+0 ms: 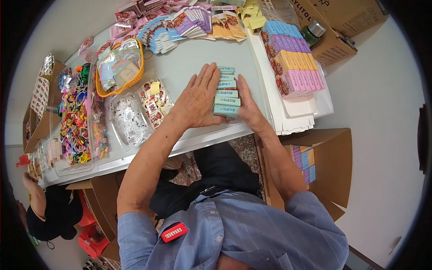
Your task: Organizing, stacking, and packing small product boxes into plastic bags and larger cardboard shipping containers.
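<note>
A row of small mint-green boxes (227, 101) stands on the table straight in front of me, slightly uneven from one box to another. My left hand (198, 99) lies along the row's left side, fingers stretched out flat and thumb at the near end. Against the right side rests my right hand (249, 105), its fingers extended and pointing away from me. The boxes are between the two palms, and neither hand is wrapped round them. My hands cover part of the row's sides.
Fanned card packs (157, 35) spread along the table's far side. A yellow basket (119, 67), clear trays (128, 119) and a bin of colourful trinkets (76, 119) stand left. Stacked coloured boxes (294, 63) sit right, above an open carton (330, 164). Another person (51, 211) is at far left.
</note>
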### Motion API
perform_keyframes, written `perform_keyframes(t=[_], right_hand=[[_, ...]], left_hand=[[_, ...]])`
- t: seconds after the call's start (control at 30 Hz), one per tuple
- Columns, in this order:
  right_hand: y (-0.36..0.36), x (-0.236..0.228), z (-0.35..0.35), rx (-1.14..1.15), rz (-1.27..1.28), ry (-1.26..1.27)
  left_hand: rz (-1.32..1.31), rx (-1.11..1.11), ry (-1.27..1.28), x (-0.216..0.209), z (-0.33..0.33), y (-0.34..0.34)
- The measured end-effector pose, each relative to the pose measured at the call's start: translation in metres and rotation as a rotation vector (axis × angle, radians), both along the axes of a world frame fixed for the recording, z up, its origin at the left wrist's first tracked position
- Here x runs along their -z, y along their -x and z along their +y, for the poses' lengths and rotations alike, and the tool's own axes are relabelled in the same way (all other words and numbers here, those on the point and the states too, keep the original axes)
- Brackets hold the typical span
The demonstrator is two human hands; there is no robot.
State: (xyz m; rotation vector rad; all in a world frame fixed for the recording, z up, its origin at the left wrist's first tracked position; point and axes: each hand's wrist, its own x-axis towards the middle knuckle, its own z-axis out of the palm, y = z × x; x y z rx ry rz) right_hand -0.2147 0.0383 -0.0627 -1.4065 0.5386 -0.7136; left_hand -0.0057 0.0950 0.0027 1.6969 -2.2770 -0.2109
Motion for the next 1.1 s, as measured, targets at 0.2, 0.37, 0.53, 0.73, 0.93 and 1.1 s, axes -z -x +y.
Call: perform_keyframes(t=[0.2,0.37,0.53,0.73,0.93,1.1], right_hand=[[-0.023,-0.001,-0.008,0.297,-0.042,-0.114],[-0.039,-0.01,-0.02,0.265,-0.124,-0.43],[-0.037,-0.015,-0.027,0.241,-0.078,-0.422],[-0.038,-0.02,-0.028,0.26,-0.031,-0.382],[-0.039,-0.012,-0.032,0.239,-0.007,-0.205],[-0.045,0.006,-0.033,0.23,-0.195,-0.21]], left_hand=[[0.053,0.061,0.032,0.001,0.012,0.004],[0.122,0.041,0.014,0.0,0.013,0.007],[0.123,0.03,-0.027,-0.008,0.014,0.01],[-0.025,-0.061,-0.032,-0.014,0.017,0.026],[-0.151,-0.144,-0.072,-0.015,0.016,0.037],[-0.14,-0.071,0.084,-0.009,0.017,0.029]])
